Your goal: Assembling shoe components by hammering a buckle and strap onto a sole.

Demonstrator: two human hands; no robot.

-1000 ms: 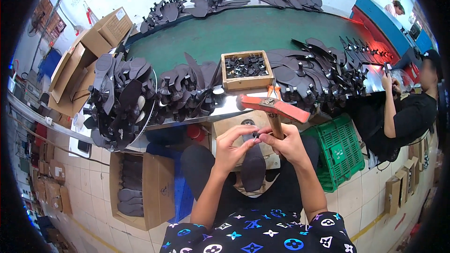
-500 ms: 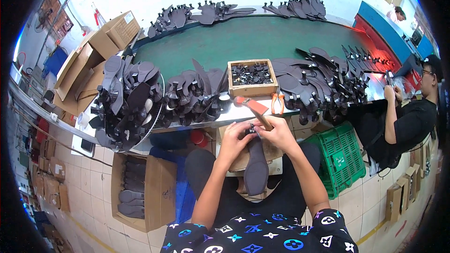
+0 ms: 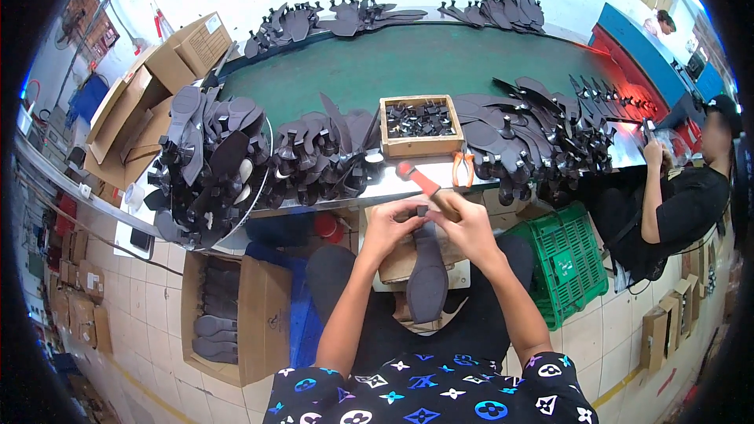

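One small black block [image 3: 422, 210], pinched by the left hand [image 3: 386, 226], has come to the upper end of the dark-grey shoe sole [image 3: 428, 279] mid-frame, apparently bringing both parts together; the right hand [image 3: 470, 228] clasps a red-headed hammer [image 3: 426, 184].

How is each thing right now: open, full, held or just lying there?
Hammer: held in the right hand
Dark sole: far end by left hand and right hand
Wooden box: open, holding small black pieces
Orange-handled pliers: lying by the wooden box
Floor cardboard box: open, with soles inside
Green crate: contents unclear
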